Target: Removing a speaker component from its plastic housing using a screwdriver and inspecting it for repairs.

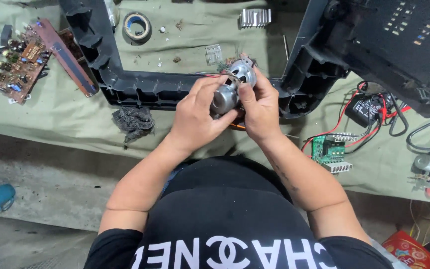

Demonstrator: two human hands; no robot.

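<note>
A small round metal speaker (236, 83), with a shiny magnet at its back and a silver frame, is held up between both hands above the olive cloth. My left hand (195, 117) wraps the magnet end from the left. My right hand (261, 107) pinches the frame from the right with thumb and fingers. Thin red and dark wires (210, 74) trail from the speaker to the left. Something orange shows just under my hands.
A black plastic housing frame (125, 84) lies behind the hands. Brown circuit boards (23, 60) sit at far left, a tape roll (137, 26) and heatsink (255, 17) at the back, a green board (330, 152) with red and black wires at right, a dark rag (134, 122) near.
</note>
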